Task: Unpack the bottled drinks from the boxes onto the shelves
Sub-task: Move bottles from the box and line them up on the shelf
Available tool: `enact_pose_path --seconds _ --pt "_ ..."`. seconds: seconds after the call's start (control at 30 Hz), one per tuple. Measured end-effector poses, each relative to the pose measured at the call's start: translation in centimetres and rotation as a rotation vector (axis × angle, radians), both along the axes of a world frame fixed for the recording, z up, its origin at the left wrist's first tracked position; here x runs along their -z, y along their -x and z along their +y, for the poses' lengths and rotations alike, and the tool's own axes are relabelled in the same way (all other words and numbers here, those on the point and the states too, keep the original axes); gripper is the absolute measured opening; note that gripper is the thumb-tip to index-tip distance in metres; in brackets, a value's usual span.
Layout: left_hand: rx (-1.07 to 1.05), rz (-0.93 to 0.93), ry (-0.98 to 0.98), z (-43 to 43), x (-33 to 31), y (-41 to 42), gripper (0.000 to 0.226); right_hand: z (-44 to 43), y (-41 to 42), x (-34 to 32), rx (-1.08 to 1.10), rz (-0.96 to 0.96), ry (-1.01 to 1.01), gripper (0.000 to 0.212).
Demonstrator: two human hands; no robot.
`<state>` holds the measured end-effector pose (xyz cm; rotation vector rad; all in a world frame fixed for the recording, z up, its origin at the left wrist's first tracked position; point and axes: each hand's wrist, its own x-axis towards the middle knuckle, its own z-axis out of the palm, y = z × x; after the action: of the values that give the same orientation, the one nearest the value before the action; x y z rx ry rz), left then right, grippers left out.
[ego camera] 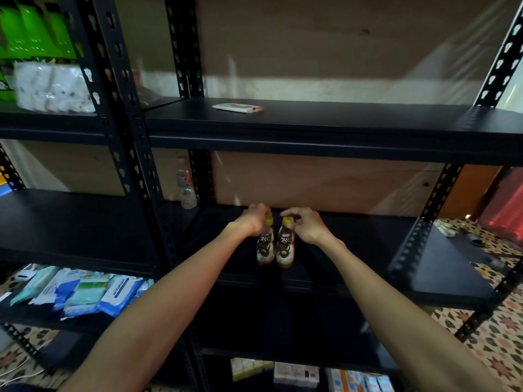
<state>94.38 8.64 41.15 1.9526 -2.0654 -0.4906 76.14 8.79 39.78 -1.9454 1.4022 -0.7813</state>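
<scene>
Fingers (258, 208) of L hand (252, 221), R hand (308, 226) grip tops of bottles (284, 248).

Green pouches (34, 26), wrapped tissue pack (53, 86), flat white packet (237, 108) — blue wipe packs (85, 292), patterned floor tiles (503, 335)

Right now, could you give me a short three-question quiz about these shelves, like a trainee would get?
1. True or false: the left hand grips the left bottle near its cap, and the right hand the right bottle.
2. The flat white packet lies: A) on the upper shelf; B) on the floor; C) beside the bottles.
3. Fill in: the clear water bottle stands to the ___ of both hands.
Key: 1 true; 2 A; 3 left.
</scene>
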Motion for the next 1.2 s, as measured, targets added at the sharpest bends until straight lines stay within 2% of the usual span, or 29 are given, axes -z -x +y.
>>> enact_pose_path --seconds 0.1,0.2,0.27,0.33,0.4,0.47,0.53,0.7,0.9,1.13,1.2 --pt "0.005 0.032 0.009 0.1 0.2 -0.3 0.048 0.0 0.1 0.7 -0.015 -0.040 -0.015 0.047" --pt "-0.016 0.215 0.040 0.9 1.7 -0.8 0.077 0.9 0.5 1.9 -0.005 -0.166 -0.085 0.082" --pt "-0.118 0.355 0.069 1.9 3.8 -1.1 0.088 1.5 0.8 3.7 0.061 -0.242 -0.122 0.091" --pt "-0.220 0.422 0.081 2.7 6.6 -1.0 0.086 1.9 1.0 5.9 0.094 -0.244 -0.186 0.087" --pt "-0.262 0.487 0.069 3.3 8.9 -0.9 0.076 2.0 0.7 8.0 0.091 -0.244 -0.229 0.072" --pt "-0.262 0.569 0.051 3.6 10.3 -0.7 0.059 1.9 0.0 9.3 0.118 -0.234 -0.215 0.054" --pt "-0.266 0.622 0.072 3.4 11.2 -0.8 0.049 1.5 -1.0 9.9 0.157 -0.218 -0.158 0.045" --pt "-0.314 0.690 0.098 1.5 11.5 -2.8 0.042 -0.5 -4.0 10.5 0.182 -0.224 -0.080 0.048" --pt "-0.351 0.695 0.249 -2.9 13.0 -7.7 0.040 -6.2 -9.3 12.2 0.154 -0.268 -0.015 0.050" --pt "-0.430 0.667 0.344 -9.5 14.0 -11.7 0.046 -13.3 -14.7 13.4 0.129 -0.359 0.019 0.048" --pt "-0.458 0.695 0.347 -11.3 14.2 -12.7 0.049 -15.3 -15.8 13.6 0.116 -0.365 0.022 0.041"
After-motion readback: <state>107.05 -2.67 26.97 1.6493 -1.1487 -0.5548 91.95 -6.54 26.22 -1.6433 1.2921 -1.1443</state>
